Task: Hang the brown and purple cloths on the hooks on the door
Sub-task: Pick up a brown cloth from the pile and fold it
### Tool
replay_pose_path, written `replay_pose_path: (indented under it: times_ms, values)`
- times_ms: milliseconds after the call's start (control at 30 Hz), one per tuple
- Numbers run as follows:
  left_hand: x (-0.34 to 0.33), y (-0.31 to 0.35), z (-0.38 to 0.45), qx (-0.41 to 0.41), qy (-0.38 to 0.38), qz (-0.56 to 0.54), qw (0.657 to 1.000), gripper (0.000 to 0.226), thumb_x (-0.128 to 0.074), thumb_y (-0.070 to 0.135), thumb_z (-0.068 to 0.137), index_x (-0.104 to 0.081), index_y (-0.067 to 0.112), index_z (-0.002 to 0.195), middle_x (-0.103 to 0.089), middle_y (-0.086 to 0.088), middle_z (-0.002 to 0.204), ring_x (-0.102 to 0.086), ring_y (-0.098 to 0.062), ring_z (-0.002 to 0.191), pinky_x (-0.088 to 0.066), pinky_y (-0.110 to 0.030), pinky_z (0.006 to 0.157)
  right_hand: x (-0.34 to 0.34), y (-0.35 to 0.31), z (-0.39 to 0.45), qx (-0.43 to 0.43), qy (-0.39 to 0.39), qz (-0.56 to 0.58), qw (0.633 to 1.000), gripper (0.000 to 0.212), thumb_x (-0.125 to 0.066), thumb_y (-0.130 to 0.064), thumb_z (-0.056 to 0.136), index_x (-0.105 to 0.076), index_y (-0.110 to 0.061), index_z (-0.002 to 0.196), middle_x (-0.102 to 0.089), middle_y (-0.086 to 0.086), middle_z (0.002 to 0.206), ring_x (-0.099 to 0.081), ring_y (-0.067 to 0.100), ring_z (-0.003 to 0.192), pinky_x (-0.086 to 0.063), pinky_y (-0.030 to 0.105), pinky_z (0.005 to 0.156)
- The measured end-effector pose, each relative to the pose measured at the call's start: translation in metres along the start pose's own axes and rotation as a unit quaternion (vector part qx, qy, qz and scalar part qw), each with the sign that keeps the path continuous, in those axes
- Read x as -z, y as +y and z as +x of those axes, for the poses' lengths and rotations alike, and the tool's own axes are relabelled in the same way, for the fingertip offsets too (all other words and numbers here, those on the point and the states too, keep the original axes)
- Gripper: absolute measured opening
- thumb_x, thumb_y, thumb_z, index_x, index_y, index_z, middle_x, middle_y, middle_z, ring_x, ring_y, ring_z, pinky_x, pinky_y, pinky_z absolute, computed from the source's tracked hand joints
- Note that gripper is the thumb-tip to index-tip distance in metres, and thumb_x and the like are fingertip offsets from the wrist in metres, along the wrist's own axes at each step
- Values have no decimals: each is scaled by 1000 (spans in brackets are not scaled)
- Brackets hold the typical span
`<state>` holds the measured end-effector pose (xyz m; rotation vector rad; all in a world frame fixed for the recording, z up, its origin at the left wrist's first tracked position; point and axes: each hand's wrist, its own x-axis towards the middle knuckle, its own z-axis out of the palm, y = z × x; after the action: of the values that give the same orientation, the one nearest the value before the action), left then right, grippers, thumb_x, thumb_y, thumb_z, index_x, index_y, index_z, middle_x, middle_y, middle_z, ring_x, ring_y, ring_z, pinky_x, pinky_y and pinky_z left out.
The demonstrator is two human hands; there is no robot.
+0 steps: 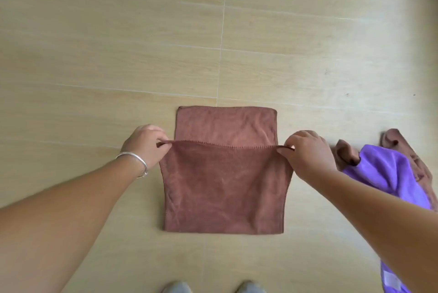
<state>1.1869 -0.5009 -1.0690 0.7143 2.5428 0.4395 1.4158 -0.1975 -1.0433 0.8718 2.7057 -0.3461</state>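
A brown cloth (225, 186) lies on the pale tiled floor (118, 43), its near half lifted and folded over toward the far half. My left hand (144, 145) pinches the left corner of the raised edge, and my right hand (308, 152) pinches the right corner. The edge is stretched taut between them. A purple cloth (388, 169) lies crumpled at the right, partly under my right forearm, on top of another brown cloth (403, 148). No door or hooks are in view.
Two grey shoe tips (177, 286) show at the bottom edge, just below the folded cloth. A silver bangle (135, 162) is on my left wrist. Tile joints cross the floor beyond the cloth.
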Motion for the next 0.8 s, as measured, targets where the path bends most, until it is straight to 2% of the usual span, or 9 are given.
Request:
replay_pose_path:
  times_ms: [67, 133, 200, 267, 333, 433, 600, 700, 800]
  values:
    - [-14, -9, 56, 12, 28, -6, 1000, 5, -70, 25, 82, -74, 23, 82, -65, -2, 110, -55, -26, 108, -46, -36, 89, -14, 3, 56, -32, 29, 22, 999, 27, -60, -44, 88, -72, -21, 93, -64, 2, 109, -47, 25, 116, -35, 37, 92]
    - [-34, -16, 105, 33, 47, 29, 998, 24, -65, 23, 84, -70, 20, 107, -61, -6, 122, -52, -28, 115, -45, -40, 95, -38, 3, 106, -51, 44, 19, 998, 26, -59, -38, 90, -68, -21, 106, -61, 5, 117, -44, 27, 120, -35, 38, 96]
    - [-60, -18, 136, 25, 90, 53, 994, 46, -60, 19, 86, -54, 16, 131, -49, -9, 139, -42, -30, 128, -39, -42, 104, -69, 0, 140, -54, 53, -8, 997, 36, -54, -30, 89, -56, -22, 125, -53, 6, 129, -40, 26, 126, -31, 37, 103]
    - [-89, -15, 141, -43, 142, 80, 986, 56, -59, 23, 88, -43, 15, 141, -38, -9, 149, -34, -29, 136, -31, -43, 110, -101, -5, 155, -14, 76, -37, 996, 47, -49, -31, 91, -43, -23, 136, -41, 5, 141, -33, 25, 133, -26, 37, 111]
    - [-119, -12, 122, -131, 114, 147, 974, 62, -54, 37, 91, -32, 23, 148, -26, -5, 156, -24, -24, 143, -19, -43, 116, -130, -11, 146, 70, 89, -64, 991, 51, -47, -37, 93, -36, -24, 141, -30, 5, 151, -24, 24, 140, -18, 40, 116]
    - [-152, -14, 75, -183, 19, 213, 960, 69, -36, 55, 93, -10, 32, 153, -3, 1, 162, -1, -16, 148, 1, -42, 119, -155, -15, 103, 151, 54, -90, 983, 57, -46, -46, 94, -32, -26, 146, -24, 5, 157, -17, 23, 146, -13, 44, 119]
    - [-190, -26, 17, -135, -21, 252, 958, 77, -9, 71, 87, 9, 32, 151, 15, 1, 160, 15, -16, 146, 7, -45, 118, -173, -7, 34, 182, -38, -123, 975, 73, -22, -68, 91, -23, -27, 152, -15, 5, 161, -11, 23, 148, -14, 48, 119]
    - [-192, -33, 40, -149, -8, 258, 955, 80, -7, 76, 85, 6, 33, 151, 9, -1, 161, 11, -18, 147, 5, -48, 117, -175, 5, 46, 151, -77, -176, 970, 81, -5, -74, 87, 3, -30, 154, 5, 3, 162, 6, 22, 149, -4, 46, 120]
    - [-171, -24, 99, -136, -13, 261, 955, 82, -1, 80, 80, 16, 38, 148, 18, 1, 159, 19, -16, 145, 11, -47, 116, -155, 0, 95, 119, -56, -207, 969, 79, -10, -72, 89, 7, -29, 153, 8, 3, 162, 9, 22, 148, -1, 46, 120]
